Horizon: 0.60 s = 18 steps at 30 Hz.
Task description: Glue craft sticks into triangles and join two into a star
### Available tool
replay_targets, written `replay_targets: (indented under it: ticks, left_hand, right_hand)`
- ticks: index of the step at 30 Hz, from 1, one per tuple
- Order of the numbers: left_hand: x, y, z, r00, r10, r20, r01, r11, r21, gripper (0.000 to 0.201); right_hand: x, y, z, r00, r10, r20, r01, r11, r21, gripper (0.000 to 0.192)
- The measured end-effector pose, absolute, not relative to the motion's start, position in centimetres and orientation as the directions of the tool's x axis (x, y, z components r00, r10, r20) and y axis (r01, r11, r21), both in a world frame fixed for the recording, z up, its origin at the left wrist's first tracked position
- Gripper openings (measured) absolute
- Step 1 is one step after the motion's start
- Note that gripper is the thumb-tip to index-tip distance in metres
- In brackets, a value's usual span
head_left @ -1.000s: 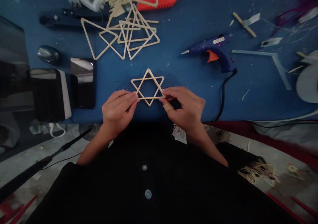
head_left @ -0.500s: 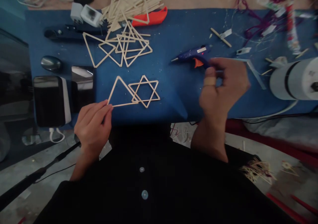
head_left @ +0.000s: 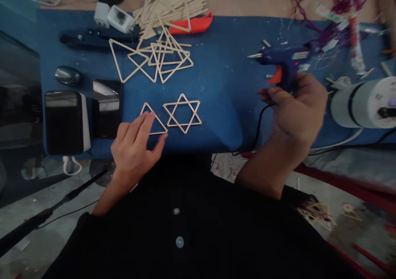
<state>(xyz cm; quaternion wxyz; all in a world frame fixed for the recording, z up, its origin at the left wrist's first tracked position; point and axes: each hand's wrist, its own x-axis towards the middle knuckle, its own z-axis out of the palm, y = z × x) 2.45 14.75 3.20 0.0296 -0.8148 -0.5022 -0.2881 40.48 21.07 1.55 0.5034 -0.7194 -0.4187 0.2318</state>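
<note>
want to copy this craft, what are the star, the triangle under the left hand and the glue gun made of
Star and triangle: thin pale sticks, matte, probably bare wood. Glue gun: blue body and orange trigger, slightly glossy, apparently moulded plastic; its pointed silvery tip looks like metal.

A low table with a dark blue felt-like cover [head_left: 222,85] fills the middle of the view, and small pale crumbs are scattered on it. Behind its far edge there is a light brown surface [head_left: 222,0]. Below the near edge a grey, dusty concrete floor [head_left: 46,192] shows, with little scraps on it. The light is dim and even, without strong shadows.
</note>
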Motion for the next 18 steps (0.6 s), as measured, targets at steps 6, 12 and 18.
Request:
replay_targets:
  ticks: [6,12,18]
  left_hand:
    - [4.5,16.9,1.5,0.382,0.853,0.355,0.788,-0.501,0.358,0.084]
    - [5.9,17.0,0.9,0.308,0.900,0.308,0.802,-0.419,0.425,0.085]
    - [6.5,16.9,0.8,0.258,0.932,0.255,0.817,-0.351,0.457,0.099]
  right_hand:
    - [41.1,19.3,1.7,0.432,0.901,-0.035,0.109,-0.091,-0.990,0.041]
    - [39.7,18.0,0.7,0.488,0.873,-0.017,-0.046,0.006,-0.999,0.039]
    - [37.0,17.2,0.1,0.360,0.921,0.147,0.199,0.078,-0.977,0.042]
